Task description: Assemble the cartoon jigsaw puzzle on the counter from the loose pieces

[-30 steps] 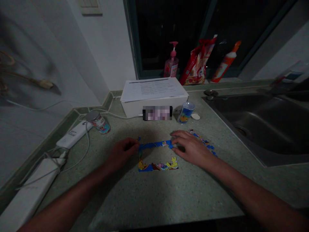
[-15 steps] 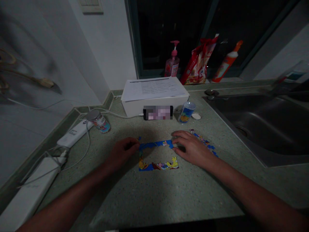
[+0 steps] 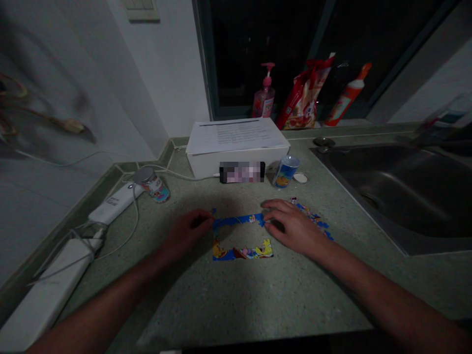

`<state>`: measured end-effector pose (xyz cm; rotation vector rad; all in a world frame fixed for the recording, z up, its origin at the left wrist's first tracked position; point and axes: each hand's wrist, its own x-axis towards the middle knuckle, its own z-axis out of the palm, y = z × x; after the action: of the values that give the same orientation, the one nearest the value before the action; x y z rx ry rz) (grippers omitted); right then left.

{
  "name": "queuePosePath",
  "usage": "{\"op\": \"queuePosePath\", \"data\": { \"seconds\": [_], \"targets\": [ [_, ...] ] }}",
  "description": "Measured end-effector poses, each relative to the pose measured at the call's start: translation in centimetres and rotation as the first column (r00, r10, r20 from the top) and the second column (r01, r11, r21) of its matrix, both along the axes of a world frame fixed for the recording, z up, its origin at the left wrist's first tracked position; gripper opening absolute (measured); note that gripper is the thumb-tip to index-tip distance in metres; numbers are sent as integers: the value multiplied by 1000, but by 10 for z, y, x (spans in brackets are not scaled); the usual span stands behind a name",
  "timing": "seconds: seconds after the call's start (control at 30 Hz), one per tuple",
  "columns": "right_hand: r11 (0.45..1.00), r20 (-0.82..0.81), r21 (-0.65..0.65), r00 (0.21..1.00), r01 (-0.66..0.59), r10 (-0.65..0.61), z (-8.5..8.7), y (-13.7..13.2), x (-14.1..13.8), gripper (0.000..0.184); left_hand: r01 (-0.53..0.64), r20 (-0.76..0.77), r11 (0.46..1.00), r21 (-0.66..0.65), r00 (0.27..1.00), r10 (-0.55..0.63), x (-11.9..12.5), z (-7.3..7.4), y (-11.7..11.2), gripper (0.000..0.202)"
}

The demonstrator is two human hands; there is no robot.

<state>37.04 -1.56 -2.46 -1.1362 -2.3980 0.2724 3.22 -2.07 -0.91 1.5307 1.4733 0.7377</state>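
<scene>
The left hand (image 3: pixel 186 233) is curling its fingers against the far left corner of the blue cartoon-printed cardboard jigsaw frame (image 3: pixel 241 252); whether it is pinching a piece I cannot tell. The right hand (image 3: pixel 295 227) is lying open and flat on the speckled green stone desk (image 3: pixel 258 305), fingertips pressing the frame's far right end. Pressing straight down while nudging gently sideways is probably the way to avoid buckling the strip. The palm is partly covering the loose blue jigsaw pieces (image 3: pixel 311 215) on the right, and dim light is blurring the print.
</scene>
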Motion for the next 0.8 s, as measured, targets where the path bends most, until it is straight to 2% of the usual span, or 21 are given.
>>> {"op": "queuePosePath", "data": {
  "seconds": [0.1,0.27,0.8],
  "targets": [
    [999,-5,14,999,38,-38,-2,1,0,15,1,12,1000,4,1000,-1,0,2,0,29],
    [997,37,58,998,48,-50,-8,5,-2,33,-26,5,1000,9,1000,26,0,3,0,28],
    [998,45,46,998,38,-40,-10,5,-3,30,-19,5,999,37,1000,19,0,2,1,28]
  ]
}}
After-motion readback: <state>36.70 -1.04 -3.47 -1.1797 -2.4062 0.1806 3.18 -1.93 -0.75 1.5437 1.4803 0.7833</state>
